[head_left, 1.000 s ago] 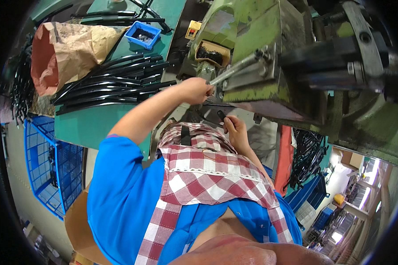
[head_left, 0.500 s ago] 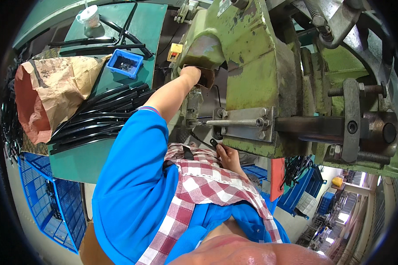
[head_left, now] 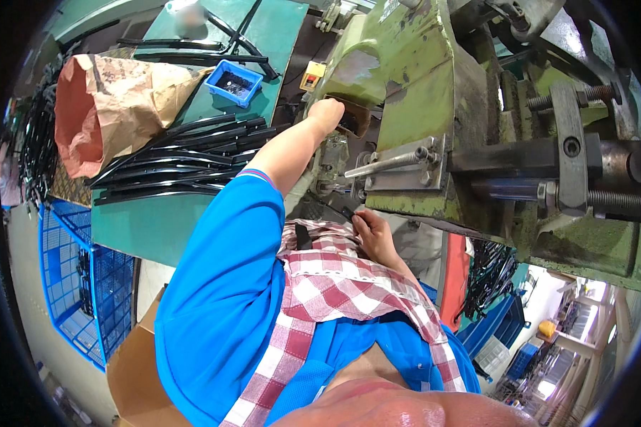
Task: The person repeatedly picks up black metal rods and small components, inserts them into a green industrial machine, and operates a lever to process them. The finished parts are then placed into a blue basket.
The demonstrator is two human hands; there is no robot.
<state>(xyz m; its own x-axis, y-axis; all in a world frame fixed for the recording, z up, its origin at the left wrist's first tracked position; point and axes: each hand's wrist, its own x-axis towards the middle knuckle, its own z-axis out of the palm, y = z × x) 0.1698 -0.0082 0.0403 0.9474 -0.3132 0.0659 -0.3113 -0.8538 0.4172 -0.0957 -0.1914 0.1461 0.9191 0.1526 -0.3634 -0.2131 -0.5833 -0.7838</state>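
Note:
My left arm stretches forward, and my left hand (head_left: 326, 114) is at the mouth of a brown cardboard holder (head_left: 355, 119) on the green press machine (head_left: 417, 99). Its fingers are hidden there, so what they touch cannot be seen. Close to my apron, my right hand (head_left: 372, 233) has its fingers closed on the end of a thin black strip (head_left: 346, 212). The strip's other end points toward the metal fixture (head_left: 329, 186) under the machine head. A rod with a spring (head_left: 392, 162) sits just above the right hand.
Black curved strips (head_left: 185, 160) lie piled on the green table (head_left: 142, 231), beside a paper sack (head_left: 124, 107) and a blue bin (head_left: 233, 83) of small parts. A yellow switch box (head_left: 312, 76) sits beside the machine. Blue crates (head_left: 85, 285) stand at left; a red panel (head_left: 454, 277) stands at right.
The view has shifted, so the table and left hand appear farther right. My left hand stays at the cardboard holder. My right hand still grips the strip, its end now less exposed.

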